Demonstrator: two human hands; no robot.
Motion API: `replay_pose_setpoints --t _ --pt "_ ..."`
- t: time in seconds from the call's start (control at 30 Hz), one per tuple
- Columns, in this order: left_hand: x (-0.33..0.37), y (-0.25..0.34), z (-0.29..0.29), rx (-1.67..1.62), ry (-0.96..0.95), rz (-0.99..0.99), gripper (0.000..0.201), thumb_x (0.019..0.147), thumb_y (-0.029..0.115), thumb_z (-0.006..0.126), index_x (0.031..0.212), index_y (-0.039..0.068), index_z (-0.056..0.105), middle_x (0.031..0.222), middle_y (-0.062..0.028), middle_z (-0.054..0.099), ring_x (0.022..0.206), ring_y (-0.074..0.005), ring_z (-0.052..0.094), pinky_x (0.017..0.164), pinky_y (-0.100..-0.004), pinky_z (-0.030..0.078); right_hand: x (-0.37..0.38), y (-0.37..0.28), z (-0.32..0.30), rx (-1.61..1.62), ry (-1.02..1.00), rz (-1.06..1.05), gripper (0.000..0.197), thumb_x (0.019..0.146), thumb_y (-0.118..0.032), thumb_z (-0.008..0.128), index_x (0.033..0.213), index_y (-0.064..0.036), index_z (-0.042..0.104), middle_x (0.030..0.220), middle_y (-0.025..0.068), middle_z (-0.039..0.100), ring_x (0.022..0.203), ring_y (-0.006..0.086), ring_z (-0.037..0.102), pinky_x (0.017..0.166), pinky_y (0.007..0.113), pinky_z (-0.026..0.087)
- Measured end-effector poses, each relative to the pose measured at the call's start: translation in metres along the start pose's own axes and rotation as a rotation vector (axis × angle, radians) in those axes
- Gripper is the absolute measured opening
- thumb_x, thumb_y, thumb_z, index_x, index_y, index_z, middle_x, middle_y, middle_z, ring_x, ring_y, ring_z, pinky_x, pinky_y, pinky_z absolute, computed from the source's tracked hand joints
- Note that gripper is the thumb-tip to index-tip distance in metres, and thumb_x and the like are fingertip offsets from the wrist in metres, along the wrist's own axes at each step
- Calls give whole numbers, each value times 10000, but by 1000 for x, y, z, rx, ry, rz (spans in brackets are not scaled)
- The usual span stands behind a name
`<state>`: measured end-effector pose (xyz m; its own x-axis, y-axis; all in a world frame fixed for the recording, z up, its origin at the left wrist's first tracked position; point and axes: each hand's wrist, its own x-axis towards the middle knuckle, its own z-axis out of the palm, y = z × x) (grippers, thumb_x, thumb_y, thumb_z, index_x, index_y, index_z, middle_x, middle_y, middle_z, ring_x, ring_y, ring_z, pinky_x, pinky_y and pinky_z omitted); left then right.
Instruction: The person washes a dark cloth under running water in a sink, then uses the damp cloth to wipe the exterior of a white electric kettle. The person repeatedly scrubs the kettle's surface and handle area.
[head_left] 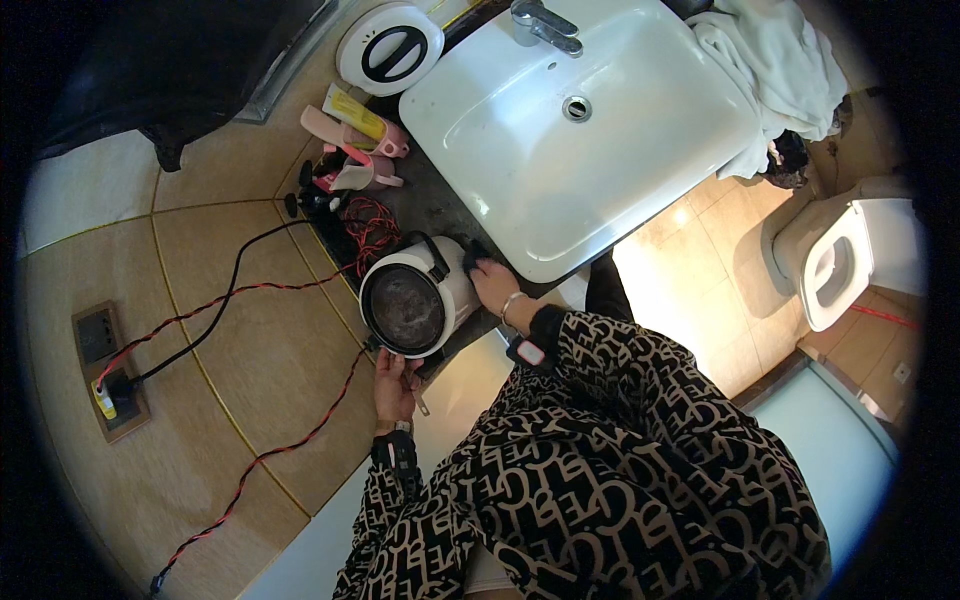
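A white round pot (458, 300) with a black handle lies tipped on the dark counter beside the sink. Its round dark, stained face is turned toward me; I cannot tell whether this is its base or its inside. At the lower rim, the fingers of my left hand (395, 390) grip the pot's edge. My right hand (494, 286) is on the pot's right side, its fingers closed on a dark cloth-like piece (472, 256) pressed against the wall of the pot. Part of that piece is hidden under the fingers.
A white sink (610, 160) with a chrome tap (547, 28) lies ahead. To the left are pink holders (368, 172), tangled red-black cord (372, 230) and a wall socket (108, 370) with plugs. A white lid-like disc (425, 45) stands behind; a white towel (775, 60) and toilet (840, 265) are right.
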<state>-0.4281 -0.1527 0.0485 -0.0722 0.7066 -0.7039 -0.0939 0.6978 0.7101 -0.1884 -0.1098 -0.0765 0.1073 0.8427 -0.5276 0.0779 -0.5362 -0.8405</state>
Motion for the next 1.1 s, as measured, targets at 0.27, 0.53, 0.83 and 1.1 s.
replay_pose_setpoints --t 0.27,0.53,0.83,1.1 --pt "-2 9 5 -7 -44 -31 335 951 135 502 1274 109 417 1097 -8 594 820 -139 640 487 -254 392 47 -47 -2 261 -53 11 377 885 -262 465 1125 -2 597 1189 218 569 1085 354 543 938 363 417" --pt "5 -3 -6 16 -46 -2 327 930 164 551 1236 132 443 1088 11 602 812 -134 642 484 -254 383 10 -32 -12 259 -42 -40 356 895 -217 468 1133 16 594 1138 172 614 1075 307 559 932 328 417" --pt "2 -2 -8 -21 -9 -47 253 927 190 559 1159 112 496 1026 -19 614 783 -154 650 461 -256 381 69 -73 -4 271 -121 -35 326 878 -229 517 1084 -11 644 1135 144 629 1039 254 590 901 300 432" --pt "-55 3 17 56 100 -28 200 920 218 558 1049 71 517 824 -21 613 468 -92 477 388 -234 326 50 -86 -19 437 -214 -235 251 858 -172 577 985 25 668 998 73 672 925 151 592 846 258 431"
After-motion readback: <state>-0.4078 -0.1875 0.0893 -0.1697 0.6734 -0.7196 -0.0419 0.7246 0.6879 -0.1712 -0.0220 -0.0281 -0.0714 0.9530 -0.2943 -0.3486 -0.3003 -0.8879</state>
